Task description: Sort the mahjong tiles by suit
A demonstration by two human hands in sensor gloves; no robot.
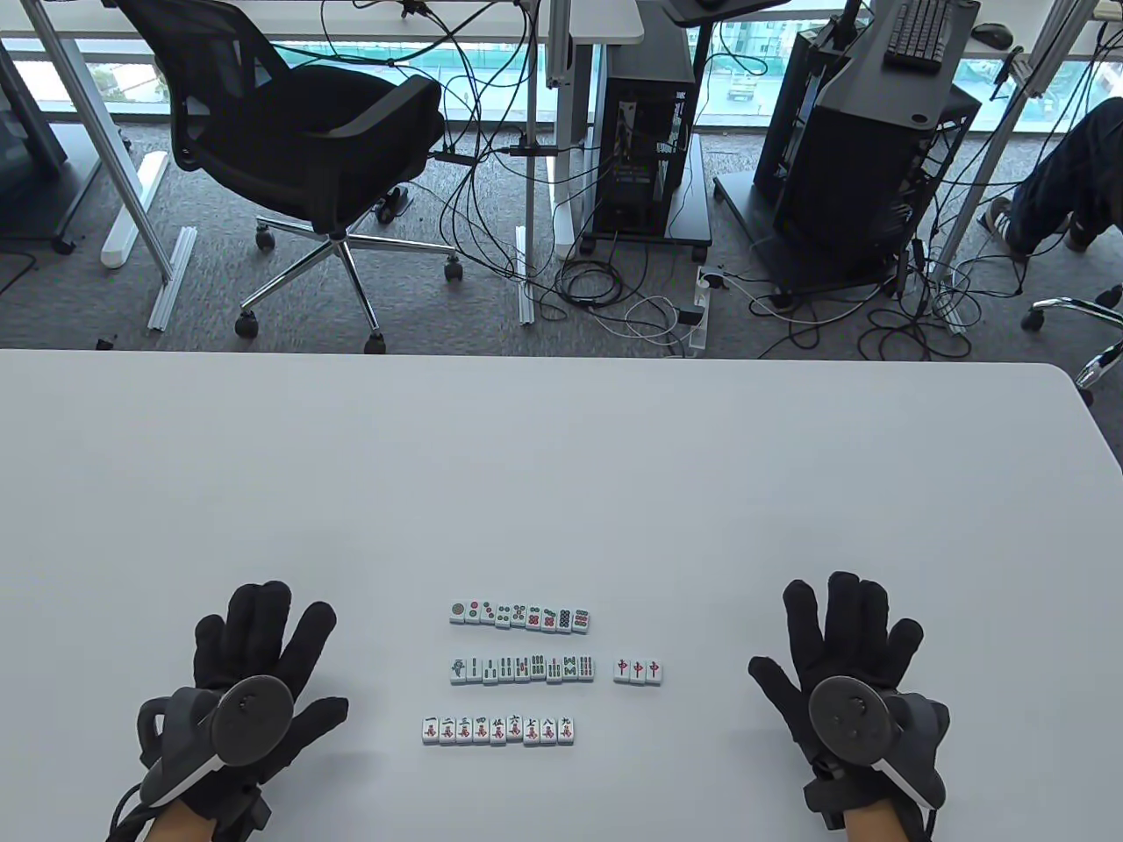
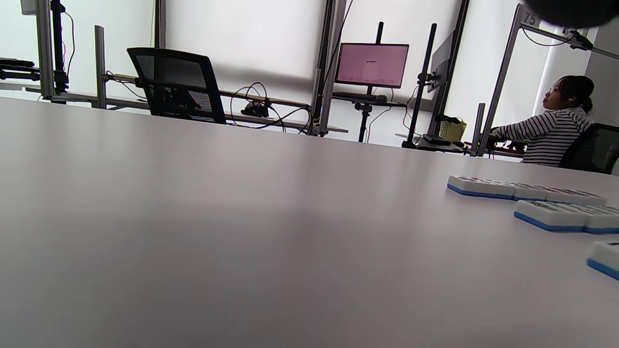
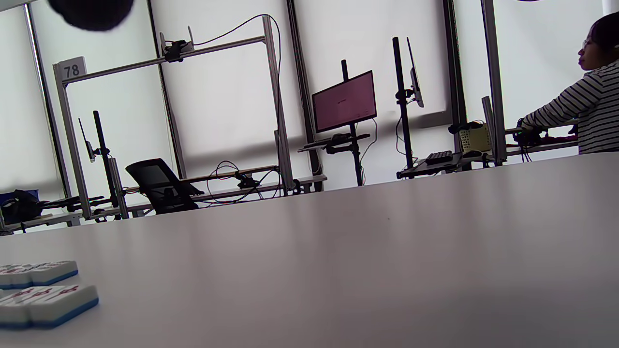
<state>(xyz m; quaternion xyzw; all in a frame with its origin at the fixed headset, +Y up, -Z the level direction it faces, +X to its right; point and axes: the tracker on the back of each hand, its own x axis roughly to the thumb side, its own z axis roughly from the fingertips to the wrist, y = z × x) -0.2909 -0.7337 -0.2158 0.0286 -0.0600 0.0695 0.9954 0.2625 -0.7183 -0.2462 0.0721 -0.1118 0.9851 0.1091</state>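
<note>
Between flat, spread hands, face-up mahjong tiles (image 1: 518,671) form three suit rows.

In the left wrist view the nearest tile (image 2: 604,258) is cut by the right edge; tile faces are foreshortened beyond reading; in the right wrist view the front tiles (image 3: 46,300) are clipped at the left edge.

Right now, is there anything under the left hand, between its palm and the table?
The left hand lies flat and spread on the white table, away from the tile rows. No tile shows around it; the spot beneath the palm stays covered.
</note>
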